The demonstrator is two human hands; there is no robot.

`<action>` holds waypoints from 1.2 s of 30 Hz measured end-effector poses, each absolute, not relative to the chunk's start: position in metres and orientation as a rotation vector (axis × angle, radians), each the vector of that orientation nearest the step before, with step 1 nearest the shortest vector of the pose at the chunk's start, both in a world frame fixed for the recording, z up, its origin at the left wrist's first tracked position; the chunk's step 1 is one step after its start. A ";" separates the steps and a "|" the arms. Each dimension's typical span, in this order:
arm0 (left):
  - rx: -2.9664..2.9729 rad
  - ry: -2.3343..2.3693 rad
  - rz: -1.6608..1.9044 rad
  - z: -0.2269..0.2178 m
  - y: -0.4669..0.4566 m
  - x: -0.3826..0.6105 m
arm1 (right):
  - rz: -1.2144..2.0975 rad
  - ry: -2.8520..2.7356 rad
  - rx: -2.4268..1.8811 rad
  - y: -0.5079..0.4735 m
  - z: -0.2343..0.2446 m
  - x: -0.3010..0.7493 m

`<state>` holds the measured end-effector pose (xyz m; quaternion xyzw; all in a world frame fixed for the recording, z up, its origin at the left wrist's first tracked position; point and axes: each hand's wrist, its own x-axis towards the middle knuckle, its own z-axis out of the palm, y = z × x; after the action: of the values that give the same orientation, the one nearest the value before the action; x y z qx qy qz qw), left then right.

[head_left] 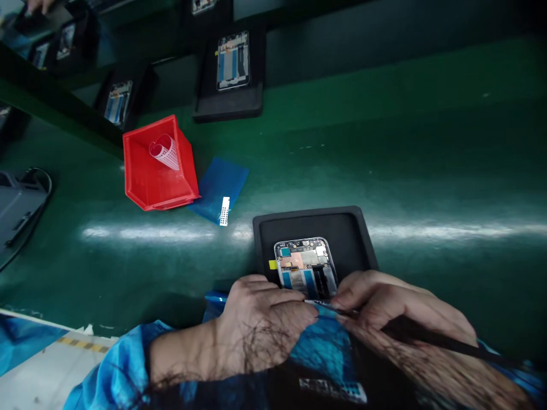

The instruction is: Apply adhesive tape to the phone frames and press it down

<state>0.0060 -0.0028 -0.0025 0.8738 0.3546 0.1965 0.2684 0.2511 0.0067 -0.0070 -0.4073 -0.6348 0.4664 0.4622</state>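
Observation:
An opened phone (305,265) with its circuit board showing lies in a black tray (342,225) on the green belt (384,148). My left hand (256,324) rests at the phone's near left corner, fingers curled against its lower edge. My right hand (393,304) is at the near right corner and grips a thin black stick-like tool (444,339) that runs back toward my right forearm. Both fingertips meet over the phone's lower end, which they hide. Blue sleeves cover my arms.
A red bin (158,171) with a curled white label strip (164,151) lies tipped to the left. A blue sheet (220,185) with a small white strip (224,212) lies beside it. Another tray with a phone (233,60) sits farther off; more stand at far left.

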 end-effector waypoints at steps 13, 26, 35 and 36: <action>2.177 0.958 0.638 -0.006 -0.007 0.003 | 1.165 -1.575 -1.009 0.006 -0.007 0.250; 2.146 0.978 0.666 -0.004 -0.003 0.004 | 0.947 -1.305 -1.390 0.035 -0.004 0.261; 2.135 0.987 0.749 -0.002 0.001 0.005 | 0.939 -1.350 -1.406 0.041 -0.008 0.248; 2.120 0.992 0.751 -0.002 0.000 0.005 | 0.937 -1.354 -1.409 0.041 -0.009 0.247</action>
<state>0.0054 0.0000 -0.0023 0.8126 0.3802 0.2880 0.3349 0.2471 0.0405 -0.0086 -0.5744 -0.5520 0.3822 0.4682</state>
